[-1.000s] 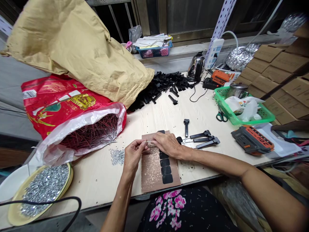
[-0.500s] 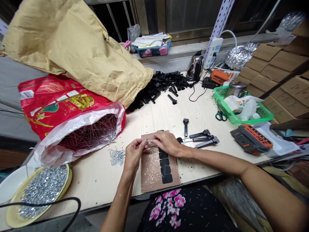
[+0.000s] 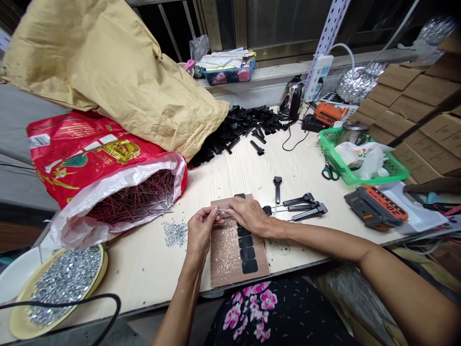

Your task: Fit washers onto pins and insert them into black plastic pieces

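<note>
Over the brown board (image 3: pixel 225 269), my two hands meet at the fingertips. My left hand (image 3: pixel 201 228) pinches a small, thin silvery metal piece (image 3: pixel 222 210), most of it hidden by fingers. My right hand (image 3: pixel 250 216) has its fingers curled at the other end of that piece; what lies under its palm is hidden. A row of black square pads (image 3: pixel 247 253) runs down the board's right side, beside pale specks. Small shiny metal rings (image 3: pixel 175 234) lie left of my left hand. Several black-handled pieces with thin metal rods (image 3: pixel 300 207) lie right of my right hand.
A red bag (image 3: pixel 86 154) of dark reddish rods lies open at the left, with a yellow bowl (image 3: pixel 103 269) of shiny metal bits in front. Black parts (image 3: pixel 248 122) are heaped behind. At the right are scissors (image 3: pixel 330 172), a green basket (image 3: pixel 382 180) and a battery (image 3: pixel 376 206).
My right hand has shifted very slightly, and a little more of the thin metal piece shows between the fingertips. Both hands stay over the board; nothing else has visibly moved.
</note>
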### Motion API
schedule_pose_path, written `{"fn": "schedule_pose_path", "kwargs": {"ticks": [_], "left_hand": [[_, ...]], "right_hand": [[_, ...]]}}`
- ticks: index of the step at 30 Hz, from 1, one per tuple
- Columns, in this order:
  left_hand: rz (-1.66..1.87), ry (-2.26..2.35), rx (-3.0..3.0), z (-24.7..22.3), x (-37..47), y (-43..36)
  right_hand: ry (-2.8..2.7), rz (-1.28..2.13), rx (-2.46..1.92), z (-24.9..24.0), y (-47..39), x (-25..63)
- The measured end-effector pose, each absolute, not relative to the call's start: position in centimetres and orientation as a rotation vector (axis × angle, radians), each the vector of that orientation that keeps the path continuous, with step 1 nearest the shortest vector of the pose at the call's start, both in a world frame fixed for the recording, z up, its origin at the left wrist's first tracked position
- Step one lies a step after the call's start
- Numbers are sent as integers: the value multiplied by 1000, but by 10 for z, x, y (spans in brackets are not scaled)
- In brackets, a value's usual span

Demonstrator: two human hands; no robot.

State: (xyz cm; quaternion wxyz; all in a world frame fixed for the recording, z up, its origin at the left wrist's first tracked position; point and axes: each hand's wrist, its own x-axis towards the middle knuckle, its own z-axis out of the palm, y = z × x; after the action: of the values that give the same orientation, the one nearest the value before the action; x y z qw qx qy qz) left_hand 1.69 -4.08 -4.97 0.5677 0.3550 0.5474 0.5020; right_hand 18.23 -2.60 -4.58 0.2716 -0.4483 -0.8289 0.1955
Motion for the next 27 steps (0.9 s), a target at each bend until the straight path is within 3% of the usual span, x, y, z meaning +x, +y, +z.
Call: {"fn": "schedule_pose_path", "kwargs": {"ticks": [4,8,11,16,21,27], "left_hand": [[1168,1314,889,-47,18,-41],[1143,1260,810,-47,17,-39],[1095,1210,748,-46,15,-37],[1091,1200,751,-47,18,-40],[1196,1346,945,-46,27,-47],[1289,1062,488,-42,20,-33]], "right_hand": [[-1999,1121,-1140,-46,-17,184],[-1876,1283,-1137,-49,-11,184],[-1959,1147,-1124,-47,-15,186],[-2205,579,-1163,-41,-26,191],[-2223,1089,-1128,-36,-19,197],[-2183,713,-1159,-27,-27,198]]}}
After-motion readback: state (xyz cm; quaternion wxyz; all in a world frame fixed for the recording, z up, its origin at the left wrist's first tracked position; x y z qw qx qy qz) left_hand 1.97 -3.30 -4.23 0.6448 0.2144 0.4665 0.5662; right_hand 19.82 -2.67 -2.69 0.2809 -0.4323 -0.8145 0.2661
